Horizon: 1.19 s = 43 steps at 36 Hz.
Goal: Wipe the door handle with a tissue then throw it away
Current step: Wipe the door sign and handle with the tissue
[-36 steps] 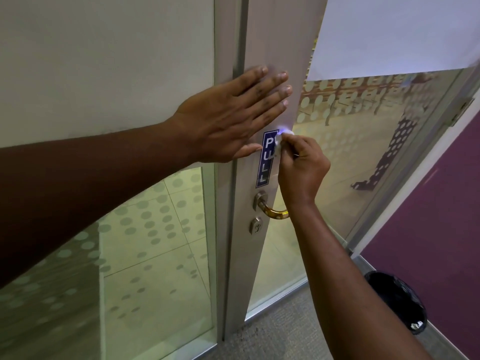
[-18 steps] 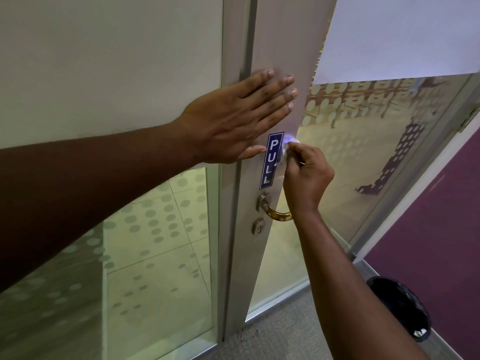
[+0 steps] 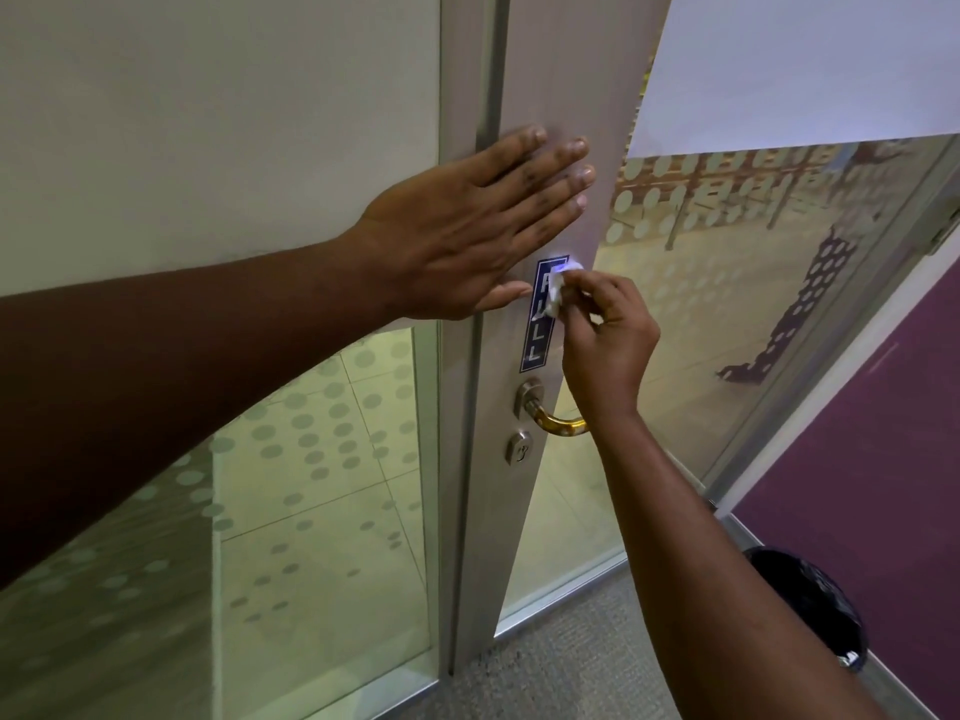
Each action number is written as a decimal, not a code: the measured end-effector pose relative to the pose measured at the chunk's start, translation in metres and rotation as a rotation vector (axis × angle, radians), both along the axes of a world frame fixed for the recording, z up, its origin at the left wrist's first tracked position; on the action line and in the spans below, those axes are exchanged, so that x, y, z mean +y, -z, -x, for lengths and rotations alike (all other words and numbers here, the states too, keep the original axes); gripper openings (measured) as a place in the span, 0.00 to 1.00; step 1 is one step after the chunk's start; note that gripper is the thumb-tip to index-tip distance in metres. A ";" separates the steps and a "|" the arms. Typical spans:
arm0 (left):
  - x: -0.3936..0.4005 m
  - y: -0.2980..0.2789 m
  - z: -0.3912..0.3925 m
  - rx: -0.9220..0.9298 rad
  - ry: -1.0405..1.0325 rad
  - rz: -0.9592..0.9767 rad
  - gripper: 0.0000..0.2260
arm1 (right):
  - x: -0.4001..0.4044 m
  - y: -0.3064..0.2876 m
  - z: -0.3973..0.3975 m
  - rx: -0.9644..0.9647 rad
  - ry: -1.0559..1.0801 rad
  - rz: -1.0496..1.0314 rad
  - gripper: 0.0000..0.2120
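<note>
My right hand (image 3: 605,337) pinches a small white tissue (image 3: 560,288) and presses it on the top of the blue PULL sticker (image 3: 537,335) on the grey door stile. My left hand (image 3: 467,226) lies flat, fingers spread, on the stile above and to the left of the sticker. Below the sticker, the brass-coloured door handle (image 3: 553,420) curves right from its round silver base, its end hidden behind my right wrist. A round lock cylinder (image 3: 519,448) sits under the handle.
A black bin (image 3: 815,605) lined with a black bag stands on the floor at the lower right, beside a purple wall (image 3: 883,433). Frosted dotted glass panels flank the stile. A white sheet (image 3: 805,65) covers the upper right glass. Grey carpet lies below the door.
My right hand has slid the tissue left, from the sticker's right edge onto its top letters. My left hand has stayed flat on the stile.
</note>
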<state>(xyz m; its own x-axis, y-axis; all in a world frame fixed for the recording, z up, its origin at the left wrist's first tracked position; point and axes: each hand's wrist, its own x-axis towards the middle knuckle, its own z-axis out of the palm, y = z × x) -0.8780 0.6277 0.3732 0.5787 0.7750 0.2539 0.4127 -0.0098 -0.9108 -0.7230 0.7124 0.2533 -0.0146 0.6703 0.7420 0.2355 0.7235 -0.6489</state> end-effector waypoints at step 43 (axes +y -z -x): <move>-0.006 -0.002 -0.003 -0.007 -0.037 0.015 0.36 | 0.064 0.012 -0.083 -1.093 0.036 0.430 0.10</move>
